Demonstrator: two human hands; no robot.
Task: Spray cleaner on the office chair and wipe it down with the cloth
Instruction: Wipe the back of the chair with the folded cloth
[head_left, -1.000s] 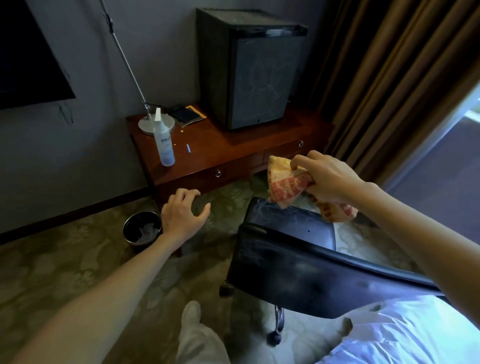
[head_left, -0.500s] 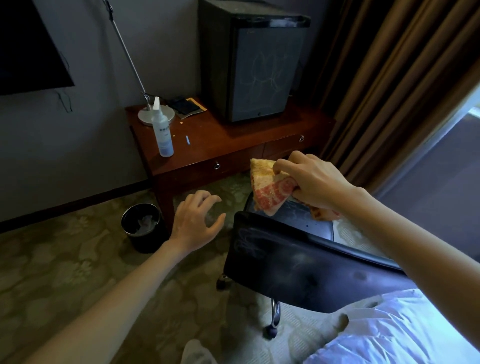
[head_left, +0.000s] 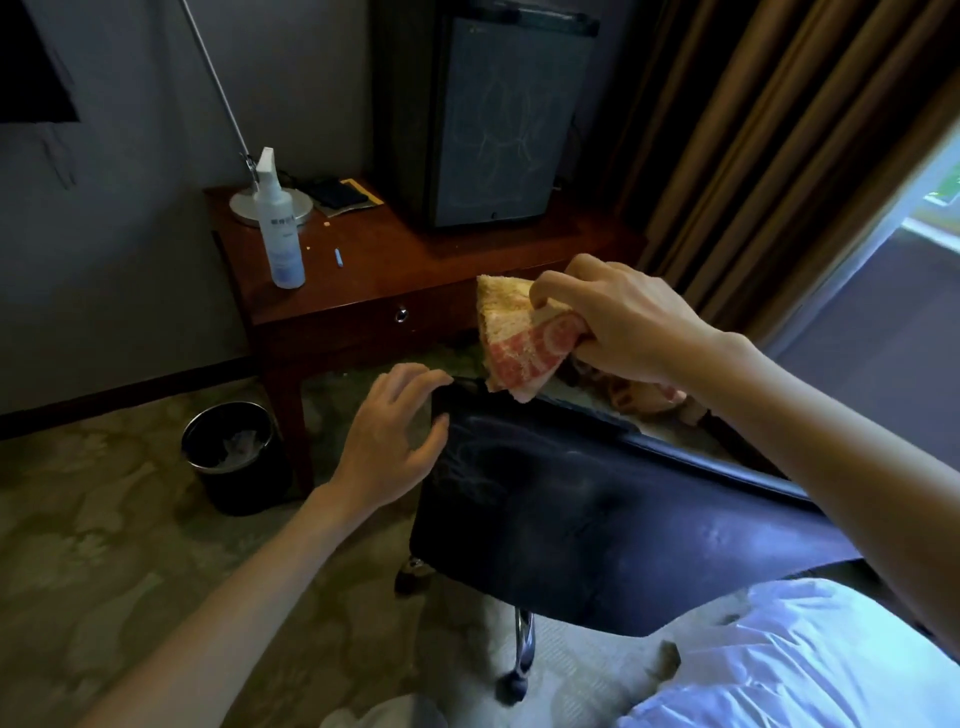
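The black leather office chair (head_left: 597, 525) fills the middle, its backrest turned toward me and streaked with wet marks. My right hand (head_left: 623, 322) grips a bunched yellow and red cloth (head_left: 519, 338) just above the backrest's top edge; the cloth's lower corner touches that edge. My left hand (head_left: 389, 436) has its fingers spread at the backrest's upper left corner, fingertips at the edge. A white spray bottle (head_left: 280, 223) stands upright on the wooden desk (head_left: 395, 280), out of both hands.
A black mini fridge (head_left: 498, 114) and a lamp base (head_left: 244, 205) stand on the desk. A black waste bin (head_left: 234, 457) sits on the patterned carpet left of the chair. Brown curtains (head_left: 779, 145) hang at right. White bedding (head_left: 810, 665) lies at the bottom right.
My left hand has moved right to the backrest's upper left corner. The cloth in my right hand has come down to the top edge. The view has shifted closer.
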